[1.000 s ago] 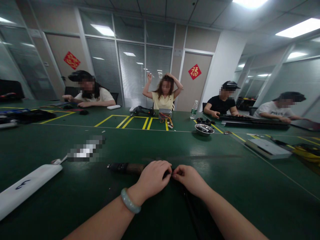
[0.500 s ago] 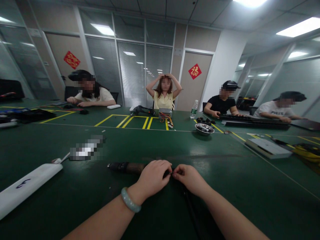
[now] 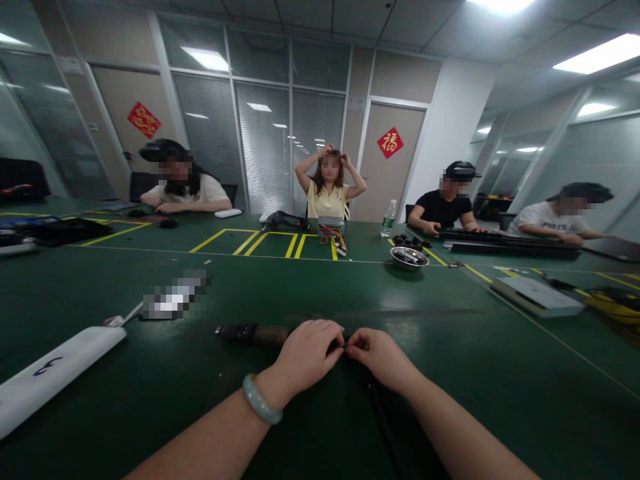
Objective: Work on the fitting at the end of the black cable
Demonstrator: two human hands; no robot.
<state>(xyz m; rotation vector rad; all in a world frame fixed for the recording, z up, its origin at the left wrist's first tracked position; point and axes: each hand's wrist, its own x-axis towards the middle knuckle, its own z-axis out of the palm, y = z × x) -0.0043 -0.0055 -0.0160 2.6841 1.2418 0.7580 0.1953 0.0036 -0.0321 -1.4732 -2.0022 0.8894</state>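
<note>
1. Dark, stick-like tool (image 3: 253, 333) is gripped by the left hand (image 3: 307, 353), fingers curled over one end, so the rest of it is seen poking out to that hand's left on the green table (image 3: 450, 373).
2. Something tiny is pinched by the right hand (image 3: 380, 357) right at the left fingertips; what it is can't be made out tbh.
3. Jade-coloured bracelet (image 3: 260, 400) is worn on the left wrist.
4. White case (image 3: 55, 370) is parked well off to the left; a metal bowl (image 3: 409, 258) is spotted far beyond the right hand.
</note>
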